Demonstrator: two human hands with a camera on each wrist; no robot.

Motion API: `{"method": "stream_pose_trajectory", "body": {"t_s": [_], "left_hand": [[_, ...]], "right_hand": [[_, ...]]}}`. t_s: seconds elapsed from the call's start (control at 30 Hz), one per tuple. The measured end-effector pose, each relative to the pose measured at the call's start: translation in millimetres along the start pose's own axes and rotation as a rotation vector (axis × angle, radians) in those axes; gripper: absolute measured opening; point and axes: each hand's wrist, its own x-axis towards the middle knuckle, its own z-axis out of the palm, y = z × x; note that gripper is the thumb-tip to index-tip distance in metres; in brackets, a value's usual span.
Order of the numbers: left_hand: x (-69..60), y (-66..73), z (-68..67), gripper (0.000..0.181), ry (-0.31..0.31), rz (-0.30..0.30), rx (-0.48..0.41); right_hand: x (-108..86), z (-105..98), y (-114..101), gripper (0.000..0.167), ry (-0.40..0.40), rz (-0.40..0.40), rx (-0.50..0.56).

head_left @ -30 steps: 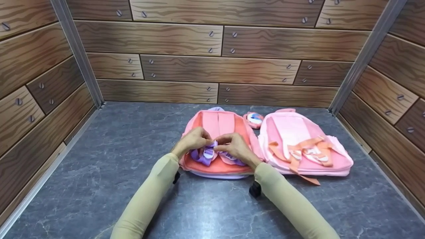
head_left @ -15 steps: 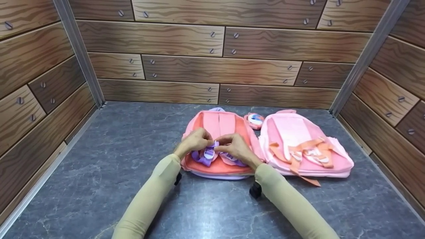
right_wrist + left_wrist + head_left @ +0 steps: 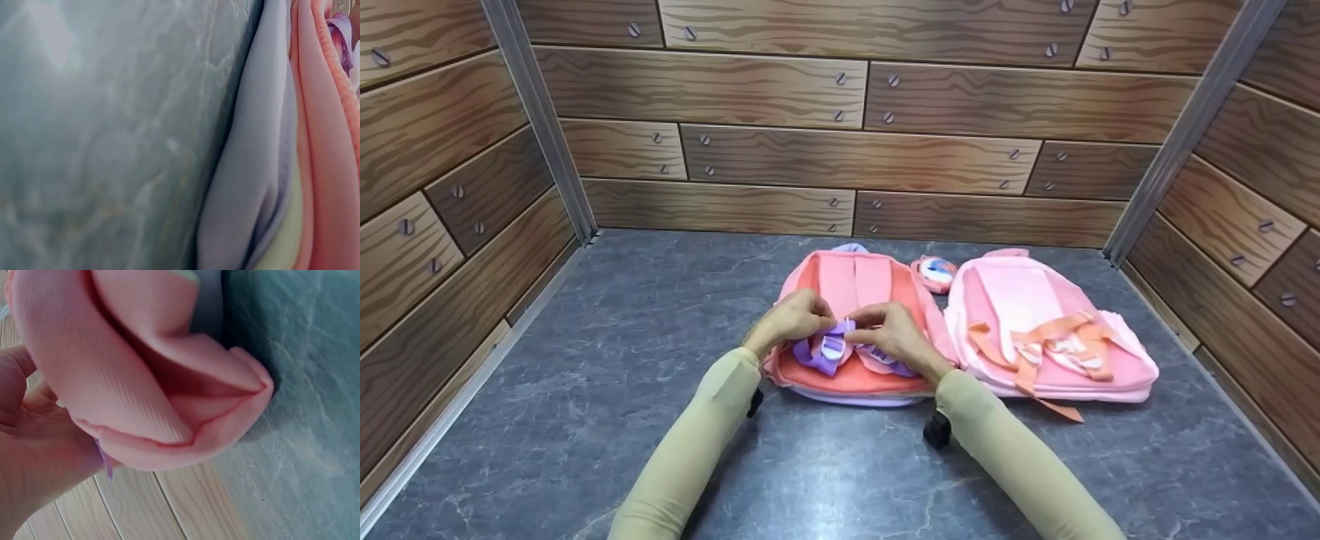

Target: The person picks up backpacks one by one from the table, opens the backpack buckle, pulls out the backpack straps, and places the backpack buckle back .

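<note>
A coral backpack (image 3: 877, 379) lies with its strap side up in the head view. Purple webbing straps (image 3: 819, 363) with a pale slider buckle (image 3: 833, 346) bunch over its lower half. My left hand (image 3: 795, 315) pinches the purple strap between thumb and fingers. From the other side, my right hand (image 3: 891, 330) pinches a small pale buckle (image 3: 849, 324) on that strap; the fingers partly cover it. The left wrist view has the left hand (image 3: 45, 444) behind the bag's pink side pocket (image 3: 107, 377). Only the lilac bag edge (image 3: 253, 140) and a strap bit show in the right wrist view.
A light pink backpack (image 3: 1020, 285) with orange straps (image 3: 1065, 324) touches the coral one on the right. A round charm (image 3: 936, 273) lies between their tops. The dark marbled table (image 3: 660, 300) is enclosed by wood-patterned walls (image 3: 780, 150).
My left hand has shifted slightly left along the strap during the last half second. The right hand holds nearly the same spot, and both backpacks stay in place.
</note>
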Motion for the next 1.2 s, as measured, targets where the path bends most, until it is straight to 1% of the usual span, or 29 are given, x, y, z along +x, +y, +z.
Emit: {"method": "stream_pose_trajectory", "body": {"t_s": [0.13, 0.37, 0.53, 0.67, 0.83, 1.0, 1.07, 1.2], "left_hand": [[1.0, 0.9, 2.7, 0.015, -0.001, 0.012, 0.009], [2.9, 4.2, 8.2, 0.018, -0.018, 0.022, -0.052], [2.4, 4.5, 7.9, 0.017, -0.023, 0.023, -0.072], [1.7, 2.6, 3.5, 0.017, -0.018, 0.014, -0.057], [1.4, -0.9, -0.6, 0.015, -0.013, 0.010, -0.011], [2.1, 0.9, 1.2, 0.016, -0.020, 0.057, 0.037], [2.7, 2.2, 2.8, 0.017, -0.025, 0.068, 0.029], [3.6, 2.8, 5.6, 0.018, -0.042, 0.072, -0.014]], "right_hand": [[-0.2, -0.1, 1.6, 0.028, -0.005, -0.016, -0.004], [-0.4, -2.2, 3.1, 0.030, -0.009, -0.017, -0.007], [0.3, -1.8, 1.8, 0.028, -0.010, -0.007, -0.004], [1.2, -1.4, 0.4, 0.027, -0.002, -0.007, -0.014], [1.0, -1.6, 0.6, 0.027, 0.002, -0.009, -0.017], [-0.5, -2.2, 0.5, 0.028, 0.001, -0.007, -0.013], [-0.5, -2.4, 1.2, 0.028, 0.000, -0.011, -0.013], [-0.2, -2.4, 2.5, 0.029, 0.002, -0.007, -0.017]]}}
